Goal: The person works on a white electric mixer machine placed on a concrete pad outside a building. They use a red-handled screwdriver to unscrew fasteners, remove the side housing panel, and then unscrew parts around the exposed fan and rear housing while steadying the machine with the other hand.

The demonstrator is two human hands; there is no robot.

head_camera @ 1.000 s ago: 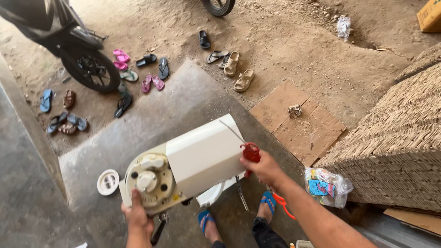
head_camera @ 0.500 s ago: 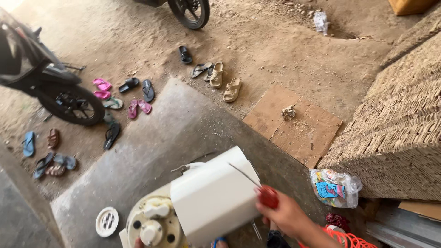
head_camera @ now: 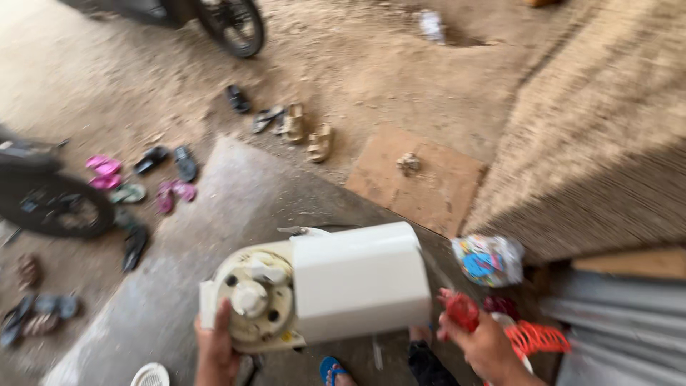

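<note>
Crumpled colourful plastic packet [head_camera: 487, 259] beside woven wall [head_camera: 600, 157]

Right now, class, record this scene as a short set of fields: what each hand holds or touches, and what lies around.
Left hand: grips the round cream end of a white fan motor housing
Right hand: holds a red-handled tool, beside the housing
Surface: grey concrete slab on sandy ground
Nearby: scattered sandals, motorbike wheel, cardboard sheet, colourful plastic bag

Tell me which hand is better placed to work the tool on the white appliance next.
Right, probably: the right hand grips the red-handled tool beside the white appliance, while the left hand steadies its round end.
</note>
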